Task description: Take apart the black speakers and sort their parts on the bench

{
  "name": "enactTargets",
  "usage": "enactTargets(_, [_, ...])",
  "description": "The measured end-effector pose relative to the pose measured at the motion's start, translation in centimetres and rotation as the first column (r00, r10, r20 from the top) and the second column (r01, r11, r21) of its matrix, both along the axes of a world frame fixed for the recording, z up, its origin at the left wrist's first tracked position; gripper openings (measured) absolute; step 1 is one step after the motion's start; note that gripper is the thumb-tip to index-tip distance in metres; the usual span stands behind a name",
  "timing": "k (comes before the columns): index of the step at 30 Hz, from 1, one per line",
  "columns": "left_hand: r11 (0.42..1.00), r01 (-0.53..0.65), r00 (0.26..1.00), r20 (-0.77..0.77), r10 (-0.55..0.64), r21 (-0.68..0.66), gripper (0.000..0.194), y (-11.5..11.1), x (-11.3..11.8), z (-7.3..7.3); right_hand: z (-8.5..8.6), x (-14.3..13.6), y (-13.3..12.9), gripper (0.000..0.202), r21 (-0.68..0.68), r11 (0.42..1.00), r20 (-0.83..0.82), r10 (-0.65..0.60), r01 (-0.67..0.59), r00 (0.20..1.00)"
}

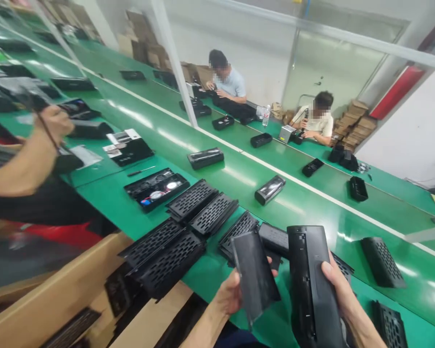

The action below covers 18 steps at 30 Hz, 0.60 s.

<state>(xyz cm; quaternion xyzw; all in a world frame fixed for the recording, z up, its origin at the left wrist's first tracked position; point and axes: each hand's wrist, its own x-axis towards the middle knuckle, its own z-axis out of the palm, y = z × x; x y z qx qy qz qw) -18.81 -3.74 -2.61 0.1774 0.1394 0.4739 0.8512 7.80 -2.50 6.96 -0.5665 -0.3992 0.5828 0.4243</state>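
Note:
My left hand (231, 293) is closed around a flat black plastic panel (254, 275), tilted and held near the table's front edge. In my right hand (339, 285) is a long black plastic speaker housing (310, 275), standing nearly upright, with a slot and small clips along the side facing left. Panel and housing are apart, a narrow gap between them. Behind the panel lie black slotted grilles (237, 234) and a black rounded housing (274, 237) on the green bench. My right fingers are mostly hidden behind the housing.
Several slotted grilles (172, 258) lie to the left, beside an open housing with wires (157, 188) and a screwdriver (141, 171). Housings (270, 189) rest on the green conveyor (239, 169). A cardboard box (58, 299) stands lower left. A co-worker's hand (56, 123) works at left; two people sit opposite.

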Motion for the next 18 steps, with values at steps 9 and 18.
enactTargets(9, [0.976,0.194,0.968,0.142,-0.206,0.099,0.084,3.0,11.2,1.9,9.1,1.8,0.3,0.106,0.022,0.993,0.654,0.072,-0.115,0.753])
enactTargets(18, [0.958,0.211,0.957,0.160,-0.243,0.194,0.087,4.6,14.1,3.7,9.5,0.6,1.9,0.103,-0.024,0.996,0.782,0.070,-0.082,0.620])
